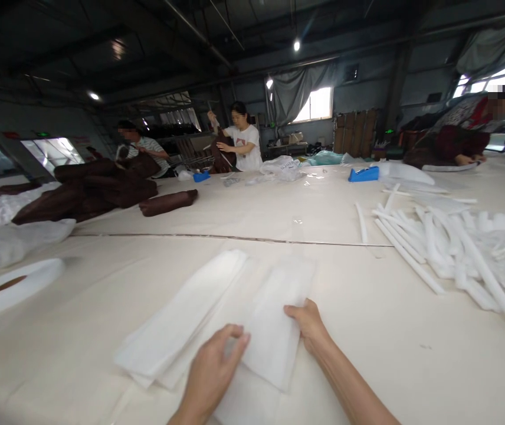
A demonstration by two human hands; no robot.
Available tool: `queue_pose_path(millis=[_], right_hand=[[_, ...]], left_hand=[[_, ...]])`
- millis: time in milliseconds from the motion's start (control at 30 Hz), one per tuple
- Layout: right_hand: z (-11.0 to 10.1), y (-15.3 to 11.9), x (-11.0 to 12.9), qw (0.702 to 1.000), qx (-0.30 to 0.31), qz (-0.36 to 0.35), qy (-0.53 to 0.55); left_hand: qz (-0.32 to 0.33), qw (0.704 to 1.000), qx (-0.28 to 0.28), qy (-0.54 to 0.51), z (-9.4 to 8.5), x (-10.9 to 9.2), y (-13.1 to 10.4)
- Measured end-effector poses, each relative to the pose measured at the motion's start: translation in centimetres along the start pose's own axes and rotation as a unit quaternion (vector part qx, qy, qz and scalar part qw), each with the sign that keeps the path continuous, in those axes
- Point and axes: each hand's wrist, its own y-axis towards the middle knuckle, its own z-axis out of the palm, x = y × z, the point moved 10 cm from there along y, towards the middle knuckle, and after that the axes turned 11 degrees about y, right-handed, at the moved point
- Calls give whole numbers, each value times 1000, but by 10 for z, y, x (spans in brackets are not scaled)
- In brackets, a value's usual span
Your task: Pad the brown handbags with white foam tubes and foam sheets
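A thin, translucent white foam sheet (274,324), blurred by motion, lies between my hands over the table. My right hand (309,323) grips its right edge, thumb on top and fingers underneath. At the opposite edge, my left hand (217,366) is curled, with thumb and forefinger tips close together on the sheet's border. Left of it rests a stack of long white foam sheets (186,313), slightly fanned out. Another pale sheet (248,398) shows below, partly covered by my left hand and the held sheet.
A white roll (35,289) lies at the left. White foam strips (438,248) are heaped at the right near clear plastic. Brown fabric bundles (97,189) and blue tape dispensers (364,174) sit farther back. Several people (246,144) work around the table, which has a seam (235,238) across it.
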Motion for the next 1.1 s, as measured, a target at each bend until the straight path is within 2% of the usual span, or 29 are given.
queue_pose_path(millis=[67,133,200,233,300,433,533,633,733,900,1100], right_hand=[[-12,-5,6,1000,3,6,-9],[-25,-13,10,999,3,16,-28],[-37,-20,11,998,0,26,-53],[-42,-23,11,997,0,30,-64],[-46,-24,9,996,10,33,-81],[-37,-18,-1,994,34,34,-96],[-22,-13,-9,994,31,39,-100],[-4,-13,-14,992,35,54,-110],[5,-15,-13,992,29,57,-112],[1,-14,-15,992,26,58,-108],[-9,0,-24,992,59,58,-90]], left_hand=[[-53,995,-62,53,-47,41,22],[-118,982,-50,142,-73,88,49],[-199,959,27,202,-76,136,70],[-222,951,57,210,-74,152,79],[-239,945,101,201,-65,171,92],[-220,949,150,170,-48,172,107],[-220,950,163,153,-43,169,111],[-232,949,164,133,-40,167,106],[-241,950,182,79,-28,161,93],[-260,946,193,-27,-10,140,74],[-232,916,256,-202,8,94,57]])
